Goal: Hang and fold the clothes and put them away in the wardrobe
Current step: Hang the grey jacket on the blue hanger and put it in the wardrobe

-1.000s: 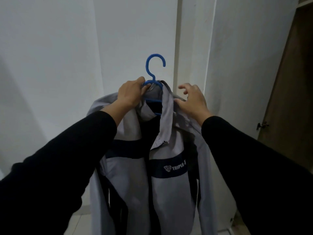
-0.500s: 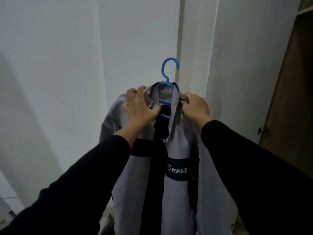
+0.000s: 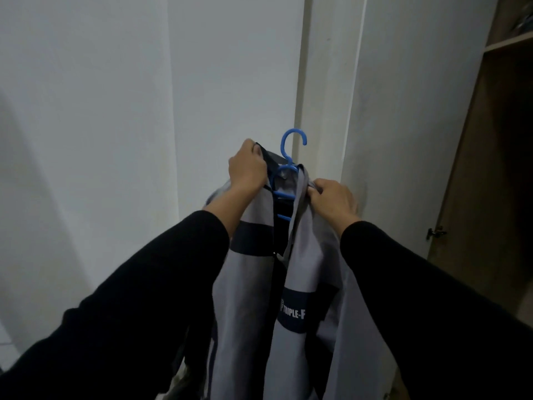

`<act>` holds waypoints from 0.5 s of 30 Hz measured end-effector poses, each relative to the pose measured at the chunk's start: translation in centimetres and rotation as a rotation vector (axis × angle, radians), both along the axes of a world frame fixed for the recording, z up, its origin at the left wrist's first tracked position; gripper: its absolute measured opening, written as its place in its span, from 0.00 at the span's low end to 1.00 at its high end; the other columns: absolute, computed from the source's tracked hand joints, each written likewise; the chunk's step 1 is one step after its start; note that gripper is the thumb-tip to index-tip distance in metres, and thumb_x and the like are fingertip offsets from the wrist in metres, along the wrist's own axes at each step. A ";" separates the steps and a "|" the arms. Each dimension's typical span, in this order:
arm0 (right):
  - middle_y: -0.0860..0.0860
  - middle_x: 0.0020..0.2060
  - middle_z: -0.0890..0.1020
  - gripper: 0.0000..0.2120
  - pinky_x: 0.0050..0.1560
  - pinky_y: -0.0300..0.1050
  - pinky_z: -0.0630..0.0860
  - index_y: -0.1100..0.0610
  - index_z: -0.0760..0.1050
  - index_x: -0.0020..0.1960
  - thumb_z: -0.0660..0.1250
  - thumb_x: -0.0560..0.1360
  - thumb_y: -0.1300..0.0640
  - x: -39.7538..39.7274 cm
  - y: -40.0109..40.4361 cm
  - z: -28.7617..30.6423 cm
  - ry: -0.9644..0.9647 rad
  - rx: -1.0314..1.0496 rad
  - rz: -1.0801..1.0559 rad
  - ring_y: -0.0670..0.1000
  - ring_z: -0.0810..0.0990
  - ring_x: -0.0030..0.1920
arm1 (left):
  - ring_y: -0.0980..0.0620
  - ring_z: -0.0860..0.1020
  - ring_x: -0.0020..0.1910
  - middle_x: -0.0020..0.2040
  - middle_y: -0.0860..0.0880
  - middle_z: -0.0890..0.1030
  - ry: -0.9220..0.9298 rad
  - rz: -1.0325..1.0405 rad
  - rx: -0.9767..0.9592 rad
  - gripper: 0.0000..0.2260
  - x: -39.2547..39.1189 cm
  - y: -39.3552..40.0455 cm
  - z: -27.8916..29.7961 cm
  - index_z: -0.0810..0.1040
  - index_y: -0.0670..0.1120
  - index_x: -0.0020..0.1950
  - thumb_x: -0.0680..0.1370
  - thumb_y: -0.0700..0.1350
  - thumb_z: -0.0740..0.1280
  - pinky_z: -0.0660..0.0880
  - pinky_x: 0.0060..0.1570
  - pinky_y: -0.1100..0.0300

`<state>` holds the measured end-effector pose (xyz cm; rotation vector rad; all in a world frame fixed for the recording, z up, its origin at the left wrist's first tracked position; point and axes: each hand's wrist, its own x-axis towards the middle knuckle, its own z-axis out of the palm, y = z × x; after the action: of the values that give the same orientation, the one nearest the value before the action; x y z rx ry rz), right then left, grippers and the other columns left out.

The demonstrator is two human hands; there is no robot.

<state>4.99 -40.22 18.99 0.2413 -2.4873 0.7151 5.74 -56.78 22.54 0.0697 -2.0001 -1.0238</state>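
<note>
A grey jacket [image 3: 302,272] with dark navy bands and a white logo hangs on a blue plastic hanger [image 3: 291,151] held up in front of me. My left hand [image 3: 248,168] grips the jacket's left collar edge beside the hanger's neck. My right hand [image 3: 331,197] pinches the right collar and shoulder fabric. The hanger's hook points up, free of any rail. Both my sleeves are black.
A white wall [image 3: 101,125] fills the left and centre. A white wardrobe door [image 3: 412,125] stands open edge-on at centre right. Behind it is the brown wardrobe interior [image 3: 496,174] with a shelf [image 3: 507,43] at top right and a small metal latch [image 3: 436,232].
The jacket and hanger have shifted right toward the wardrobe. My left hand moved up from the chest fabric to grip the collar edge; my right hand keeps its hold on the right shoulder.
</note>
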 end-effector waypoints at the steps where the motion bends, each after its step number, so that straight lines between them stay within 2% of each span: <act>1: 0.51 0.38 0.75 0.12 0.41 0.43 0.66 0.51 0.72 0.42 0.56 0.81 0.49 0.1 0.0 -0.2 -0.004 0.004 -0.008 0.53 0.73 0.41 | 0.46 0.69 0.40 0.41 0.44 0.72 0.002 -0.013 -0.004 0.08 0.0 0.0 0.1 0.66 0.43 0.45 0.82 0.43 0.52 0.58 0.37 0.59; 4: 0.52 0.39 0.76 0.13 0.41 0.44 0.66 0.51 0.71 0.41 0.55 0.81 0.48 0.6 0.2 -0.2 0.057 0.004 0.004 0.54 0.73 0.41 | 0.43 0.73 0.44 0.44 0.41 0.75 -0.075 -0.062 -0.095 0.08 -0.2 -0.4 -1.3 0.70 0.43 0.48 0.81 0.43 0.53 0.61 0.40 0.58; 6: 0.52 0.39 0.76 0.13 0.41 0.45 0.66 0.52 0.69 0.40 0.56 0.80 0.47 0.9 0.6 0.3 0.105 0.002 0.034 0.55 0.73 0.41 | 0.41 0.75 0.48 0.47 0.41 0.77 -0.163 -0.100 -0.243 0.09 -0.6 -0.4 -2.7 0.73 0.43 0.51 0.81 0.44 0.54 0.63 0.43 0.58; 7: 0.51 0.39 0.76 0.13 0.41 0.44 0.66 0.52 0.69 0.40 0.55 0.80 0.47 1.1 0.8 0.6 0.120 0.001 0.041 0.55 0.73 0.41 | 0.41 0.76 0.49 0.46 0.42 0.78 -0.185 -0.135 -0.315 0.10 -0.8 -0.5 -3.2 0.74 0.44 0.49 0.81 0.46 0.55 0.66 0.43 0.58; 8: 0.51 0.38 0.75 0.14 0.40 0.44 0.64 0.52 0.69 0.40 0.55 0.80 0.47 1.3 1.1 0.9 0.131 -0.001 0.040 0.54 0.73 0.40 | 0.42 0.77 0.47 0.42 0.46 0.77 -0.172 -0.164 -0.369 0.11 -0.8 -0.5 -3.6 0.74 0.46 0.45 0.81 0.49 0.56 0.69 0.43 0.57; 10: 0.49 0.38 0.75 0.14 0.40 0.43 0.63 0.51 0.69 0.40 0.55 0.81 0.46 1.7 1.8 1.4 0.145 -0.011 0.033 0.53 0.72 0.40 | 0.46 0.77 0.44 0.39 0.49 0.76 -0.022 -0.113 -0.432 0.17 -0.5 -0.9 -3.6 0.75 0.48 0.41 0.79 0.58 0.56 0.72 0.44 0.54; 12: 0.49 0.38 0.75 0.13 0.37 0.42 0.62 0.50 0.70 0.41 0.55 0.81 0.46 1.8 2.5 1.8 0.158 -0.022 0.039 0.52 0.72 0.40 | 0.50 0.74 0.50 0.47 0.49 0.76 0.180 0.041 -0.392 0.18 0.0 -1.5 -3.0 0.76 0.48 0.48 0.77 0.60 0.55 0.66 0.50 0.55; 13: 0.49 0.38 0.75 0.13 0.34 0.41 0.62 0.50 0.70 0.41 0.55 0.81 0.46 1.9 2.8 1.9 0.163 -0.029 0.053 0.52 0.72 0.40 | 0.50 0.72 0.54 0.53 0.49 0.75 0.213 0.081 -0.385 0.19 0.2 -1.9 -2.7 0.75 0.49 0.54 0.77 0.61 0.55 0.63 0.53 0.54; 15: 0.48 0.38 0.75 0.12 0.34 0.41 0.62 0.49 0.71 0.42 0.56 0.81 0.47 1.9 3.2 2.2 0.167 -0.045 0.082 0.52 0.72 0.40 | 0.49 0.73 0.57 0.56 0.48 0.77 0.087 0.047 -0.506 0.21 0.0 -2.6 -2.0 0.71 0.49 0.60 0.76 0.62 0.55 0.63 0.57 0.51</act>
<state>6.88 -37.02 21.21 0.3724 -2.3119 0.7517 5.70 -59.43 20.55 -0.1959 -2.1069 -0.4601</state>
